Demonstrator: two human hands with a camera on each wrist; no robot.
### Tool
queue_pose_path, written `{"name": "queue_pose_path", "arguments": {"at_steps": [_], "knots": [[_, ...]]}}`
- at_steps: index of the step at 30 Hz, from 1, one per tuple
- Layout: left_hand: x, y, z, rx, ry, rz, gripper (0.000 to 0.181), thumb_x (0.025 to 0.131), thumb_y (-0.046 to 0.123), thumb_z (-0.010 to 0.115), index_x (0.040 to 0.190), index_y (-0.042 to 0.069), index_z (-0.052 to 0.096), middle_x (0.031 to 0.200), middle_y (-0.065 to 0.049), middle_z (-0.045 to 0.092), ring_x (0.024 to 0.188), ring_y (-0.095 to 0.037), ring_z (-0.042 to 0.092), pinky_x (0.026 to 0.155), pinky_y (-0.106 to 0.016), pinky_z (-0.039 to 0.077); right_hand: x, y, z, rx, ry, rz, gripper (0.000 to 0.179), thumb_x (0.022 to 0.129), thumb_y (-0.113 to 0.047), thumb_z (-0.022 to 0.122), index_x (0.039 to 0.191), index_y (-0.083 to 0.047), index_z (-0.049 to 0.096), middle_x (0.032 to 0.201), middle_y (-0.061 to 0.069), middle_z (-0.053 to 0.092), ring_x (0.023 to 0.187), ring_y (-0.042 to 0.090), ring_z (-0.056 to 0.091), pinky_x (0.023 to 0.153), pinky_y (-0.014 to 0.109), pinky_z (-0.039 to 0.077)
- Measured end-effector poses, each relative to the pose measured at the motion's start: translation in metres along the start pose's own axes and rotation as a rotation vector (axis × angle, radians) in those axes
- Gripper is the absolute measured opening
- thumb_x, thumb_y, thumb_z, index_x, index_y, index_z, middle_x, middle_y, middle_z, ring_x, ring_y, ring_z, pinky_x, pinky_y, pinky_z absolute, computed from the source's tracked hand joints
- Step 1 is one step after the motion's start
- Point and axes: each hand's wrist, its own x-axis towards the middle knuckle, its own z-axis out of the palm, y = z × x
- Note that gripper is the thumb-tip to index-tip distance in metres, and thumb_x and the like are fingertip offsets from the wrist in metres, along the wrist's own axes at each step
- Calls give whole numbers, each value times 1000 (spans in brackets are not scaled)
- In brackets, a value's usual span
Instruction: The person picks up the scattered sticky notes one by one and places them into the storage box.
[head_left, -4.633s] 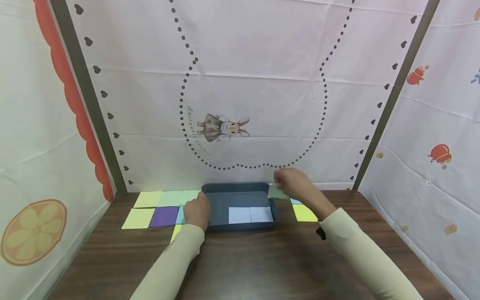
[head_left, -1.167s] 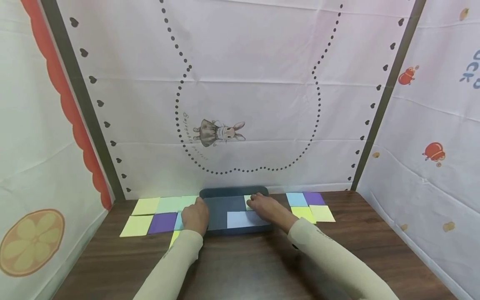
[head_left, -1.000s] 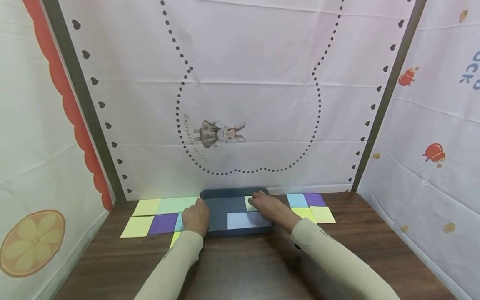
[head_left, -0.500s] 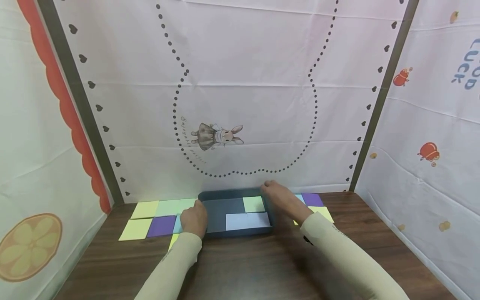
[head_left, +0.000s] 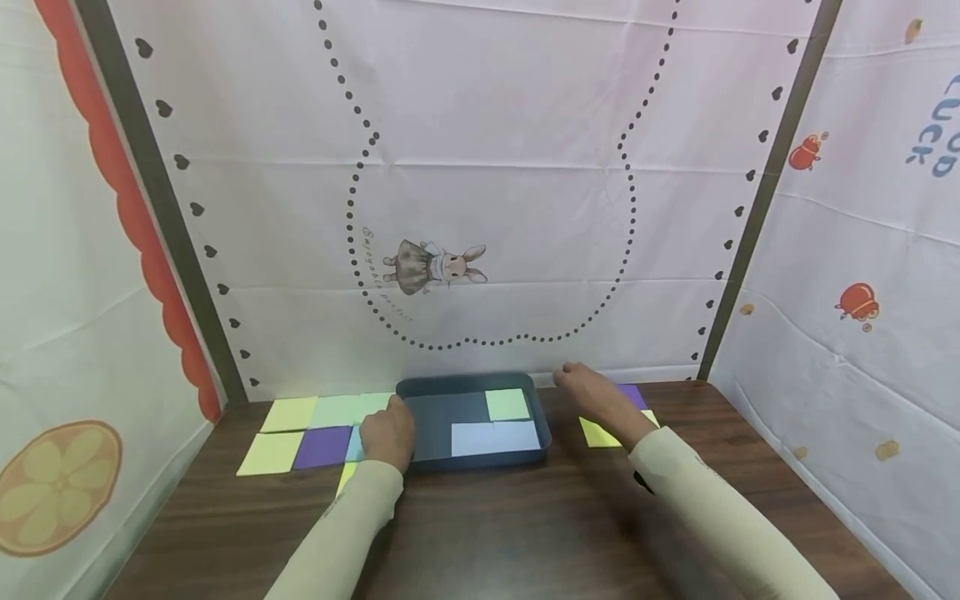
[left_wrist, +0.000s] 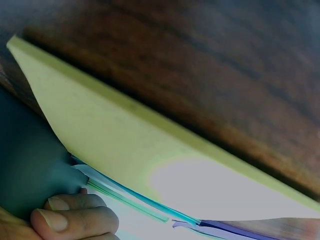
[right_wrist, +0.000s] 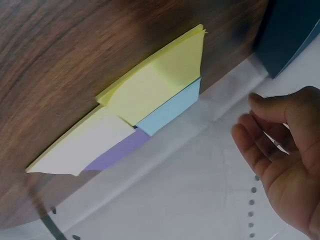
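My left hand (head_left: 387, 433) grips the left rim of a dark blue-grey tray (head_left: 442, 414), its curled fingers (left_wrist: 80, 220) lying along the tray's outer wall. Two pale blue sticky notes (head_left: 495, 437) lie side by side in the tray's front right, and a pale green sticky note (head_left: 507, 404) sits behind them. My right hand (head_left: 596, 393) is raised just right of the tray with nothing in it, thumb and fingers loosely bent and apart. Close by lie sticky-note pads: a bright yellow pad (right_wrist: 155, 80), a light blue pad (right_wrist: 172, 107), a purple pad (right_wrist: 117, 149) and a pale yellow pad (right_wrist: 82, 142).
More sticky-note pads sit left of the tray: pale yellow pads (head_left: 272, 452), a purple pad (head_left: 322, 447) and pale green pads (head_left: 337, 411). A bright yellow pad (head_left: 347, 477) is partly under the left arm. White printed cloth (head_left: 495, 208) stands behind the brown table (head_left: 480, 525).
My right hand carried the pale green note into the tray, laid it behind the blue ones, let go, then lifted away to the right. The left hand stayed on the rim.
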Motion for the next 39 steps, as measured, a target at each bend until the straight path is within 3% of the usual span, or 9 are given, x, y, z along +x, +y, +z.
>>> {"name": "queue_pose_path", "arguments": {"at_steps": [2,5,10,14,20,25,30,39], "knots": [[0,0,0,-5,1,-3,16,110,6,59,107,-10,59,61,-12,58,56,-21,62,60,-40,61,3,22,20,8,-11,-33,14,100,6,68,109,-3,74,97,13,73,82,25,68,73,48,60],[-1,-1,-1,-8,8,1,16,110,6,60,107,-10,59,61,-12,58,56,-21,61,60,-39,61,1,43,35,21,-68,-34,21,93,9,74,108,-6,77,99,9,76,85,22,72,78,52,62],[0,-1,0,0,8,12,16,109,5,61,107,-11,59,60,-12,58,56,-21,61,59,-39,61,-22,20,-3,66,-203,43,27,87,14,81,111,0,78,111,17,81,102,35,79,93,50,65],[3,-1,0,16,-10,12,17,109,6,61,109,-11,59,61,-11,58,56,-20,61,59,-38,60,-39,13,-16,70,-212,61,29,87,12,86,113,5,76,111,19,82,101,33,79,91,46,66],[4,-2,-1,27,-11,12,18,110,7,61,109,-11,60,61,-11,58,55,-19,60,59,-37,59,-46,22,-12,179,-219,122,46,80,12,91,122,7,73,114,24,80,107,38,79,96,49,65],[4,-2,-1,59,5,36,18,109,6,62,105,-11,60,58,-9,55,53,-16,57,56,-35,58,-48,31,-5,210,-243,148,54,79,3,98,127,4,73,115,21,80,109,37,78,96,49,65],[4,-2,0,63,11,38,17,109,5,61,103,-10,59,57,-8,54,53,-16,55,54,-35,56,-53,34,-5,258,-242,147,55,79,2,98,128,3,73,117,21,81,112,38,78,98,50,65],[9,-3,1,36,-34,21,18,110,6,59,108,-12,59,59,-10,56,54,-18,58,56,-36,56,-60,31,-8,278,-250,106,49,79,1,97,125,1,78,124,17,84,119,37,78,103,52,63]]}}
